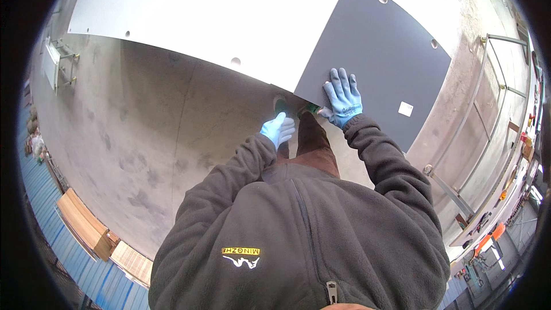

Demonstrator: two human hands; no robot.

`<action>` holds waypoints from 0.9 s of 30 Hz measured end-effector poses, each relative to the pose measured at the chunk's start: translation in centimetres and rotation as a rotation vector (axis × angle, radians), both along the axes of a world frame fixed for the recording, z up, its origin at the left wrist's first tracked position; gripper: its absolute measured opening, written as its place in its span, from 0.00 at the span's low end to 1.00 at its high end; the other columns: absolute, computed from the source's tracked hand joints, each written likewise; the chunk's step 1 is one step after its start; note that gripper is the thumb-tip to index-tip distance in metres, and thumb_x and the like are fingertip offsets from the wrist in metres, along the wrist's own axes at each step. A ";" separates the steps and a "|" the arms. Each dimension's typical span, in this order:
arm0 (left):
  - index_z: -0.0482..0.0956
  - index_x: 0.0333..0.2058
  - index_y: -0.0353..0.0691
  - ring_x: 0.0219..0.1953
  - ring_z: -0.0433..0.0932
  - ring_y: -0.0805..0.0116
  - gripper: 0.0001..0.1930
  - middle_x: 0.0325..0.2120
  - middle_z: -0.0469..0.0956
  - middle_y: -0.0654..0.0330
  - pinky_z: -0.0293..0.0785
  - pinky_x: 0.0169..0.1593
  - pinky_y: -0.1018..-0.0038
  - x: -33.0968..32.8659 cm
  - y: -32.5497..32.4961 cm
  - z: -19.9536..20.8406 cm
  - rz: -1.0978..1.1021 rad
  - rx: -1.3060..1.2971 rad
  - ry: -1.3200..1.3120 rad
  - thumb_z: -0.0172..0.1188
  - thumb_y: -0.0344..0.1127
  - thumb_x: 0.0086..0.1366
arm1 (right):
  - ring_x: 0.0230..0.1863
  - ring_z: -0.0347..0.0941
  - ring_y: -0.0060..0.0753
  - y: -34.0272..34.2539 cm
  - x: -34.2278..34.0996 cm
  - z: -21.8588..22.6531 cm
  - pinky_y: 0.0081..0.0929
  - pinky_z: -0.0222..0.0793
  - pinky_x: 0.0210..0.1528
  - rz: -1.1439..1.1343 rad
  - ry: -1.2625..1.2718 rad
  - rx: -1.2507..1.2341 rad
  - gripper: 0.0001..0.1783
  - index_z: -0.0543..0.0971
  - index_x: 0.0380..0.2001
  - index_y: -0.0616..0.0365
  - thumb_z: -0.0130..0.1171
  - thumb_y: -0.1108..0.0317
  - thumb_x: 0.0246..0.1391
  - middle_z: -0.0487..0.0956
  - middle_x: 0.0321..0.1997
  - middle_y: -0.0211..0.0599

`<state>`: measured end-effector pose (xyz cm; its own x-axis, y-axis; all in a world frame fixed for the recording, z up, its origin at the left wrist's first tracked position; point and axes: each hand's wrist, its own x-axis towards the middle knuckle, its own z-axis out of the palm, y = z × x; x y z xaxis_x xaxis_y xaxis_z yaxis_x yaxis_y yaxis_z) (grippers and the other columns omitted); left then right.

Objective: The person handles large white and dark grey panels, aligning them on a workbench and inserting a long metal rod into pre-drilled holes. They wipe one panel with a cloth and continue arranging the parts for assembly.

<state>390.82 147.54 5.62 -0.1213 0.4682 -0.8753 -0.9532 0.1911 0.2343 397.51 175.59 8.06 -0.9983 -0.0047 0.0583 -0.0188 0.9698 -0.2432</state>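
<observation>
A dark grey rectangular panel [373, 51] with round holes along its far edge lies on a large white panel [189, 6]. My right hand [343, 99], in a blue glove, rests on the grey panel near its front-left corner, with fingers stretched out and a little apart. A small white square label [405, 108] is stuck to the panel, to the right of that hand. My left hand [278, 130], gloved in blue too, hangs in front of my body short of the panel edge. Its thumb stands apart from the loosely bent fingers, and I see nothing in it.
Grey concrete floor [149, 138] extends to the left. A metal frame rack [482, 120] stands on the right. At lower left lie stacks of brown boards [86, 224]. A small wheeled rack [57, 63] with white pieces is at far left.
</observation>
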 end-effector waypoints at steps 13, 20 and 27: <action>0.63 0.67 0.29 0.70 0.63 0.44 0.41 0.69 0.64 0.43 0.59 0.72 0.51 -5.4 3.4 -0.9 0.393 -0.301 0.370 0.57 0.59 0.71 | 0.81 0.40 0.61 -0.5 0.6 -0.9 0.65 0.30 0.79 -0.015 -0.126 0.119 0.46 0.68 0.65 0.56 0.69 0.44 0.45 0.53 0.79 0.56; 0.69 0.64 0.36 0.63 0.71 0.49 0.35 0.62 0.72 0.49 0.69 0.63 0.55 -4.9 4.2 -1.7 0.431 -0.307 0.327 0.64 0.54 0.68 | 0.81 0.38 0.61 -0.2 0.6 0.0 0.65 0.30 0.79 -0.006 -0.183 0.066 0.48 0.66 0.67 0.56 0.69 0.44 0.46 0.50 0.80 0.55; 0.70 0.64 0.37 0.65 0.71 0.50 0.35 0.65 0.71 0.51 0.65 0.65 0.50 0.6 -6.3 -6.3 0.339 -0.402 0.204 0.63 0.56 0.68 | 0.81 0.42 0.58 0.7 0.8 1.4 0.61 0.33 0.80 0.021 -0.097 -0.044 0.41 0.69 0.63 0.56 0.66 0.45 0.51 0.54 0.78 0.54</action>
<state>391.42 141.24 -0.64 -0.3928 0.0079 -0.9196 -0.9196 -0.0059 0.3928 398.30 176.27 9.42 -0.9990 -0.0253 -0.0376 -0.0134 0.9579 -0.2869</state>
